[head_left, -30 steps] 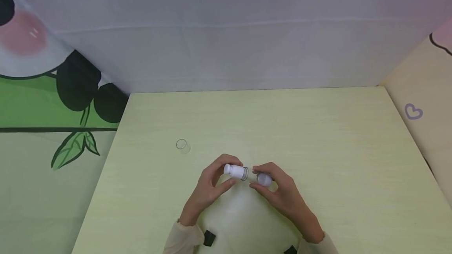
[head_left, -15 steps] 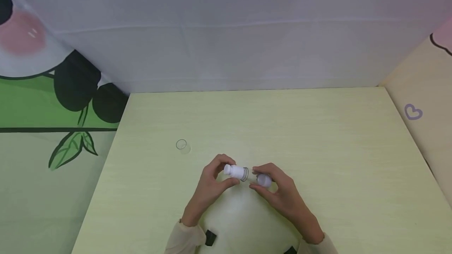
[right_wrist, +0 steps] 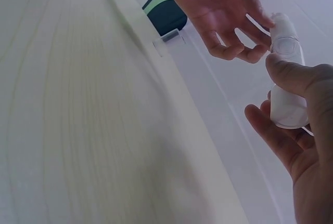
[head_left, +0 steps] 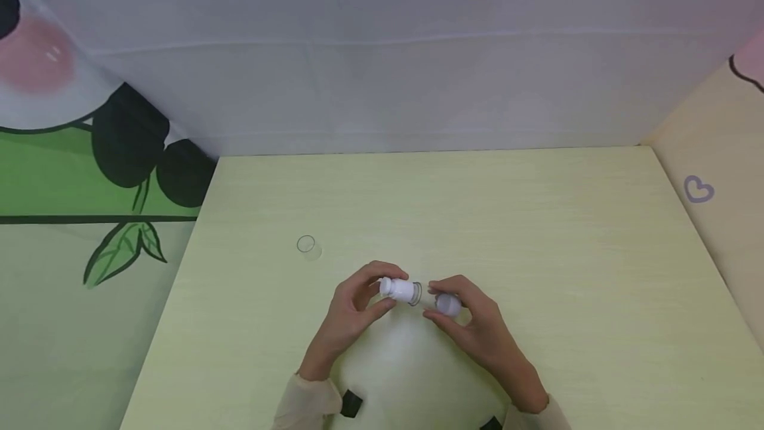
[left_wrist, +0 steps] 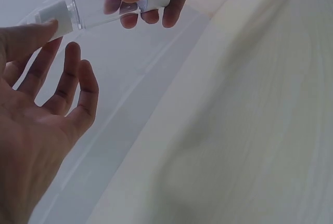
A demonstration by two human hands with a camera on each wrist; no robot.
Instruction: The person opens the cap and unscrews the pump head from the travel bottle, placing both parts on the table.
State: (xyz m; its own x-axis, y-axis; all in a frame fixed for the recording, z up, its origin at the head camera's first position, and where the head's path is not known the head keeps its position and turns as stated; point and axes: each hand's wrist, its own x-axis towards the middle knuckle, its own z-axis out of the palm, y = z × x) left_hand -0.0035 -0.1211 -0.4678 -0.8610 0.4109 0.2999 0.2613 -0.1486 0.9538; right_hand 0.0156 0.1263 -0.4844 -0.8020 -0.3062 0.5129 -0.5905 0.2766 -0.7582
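Over the table, a small clear bottle (left_wrist: 96, 7) with a white top and a white bottom end lies tilted between the two hands. My left hand (head_left: 349, 320) pinches its white cap (left_wrist: 56, 18) between thumb and forefinger. In the left wrist view the other fingers are spread off the bottle. My right hand (head_left: 477, 320) grips the clear body near the white bottom end (head_left: 448, 304), thumb on one side and fingers on the other. The cap sits against the bottle's neck; whether it is loose I cannot tell.
A small clear cylinder (head_left: 306, 244), like a see-through cover, stands on the pale wooden table (head_left: 537, 231) beyond my left hand. Behind the table hangs a grey-white cloth (head_left: 382, 98). Printed panels (head_left: 143, 297) border the sides.
The left forefinger drew back along the cap, then came forward again, and the thumb shifted the opposite way. The right hand stays almost still around the bottle. The clear cylinder has not moved.
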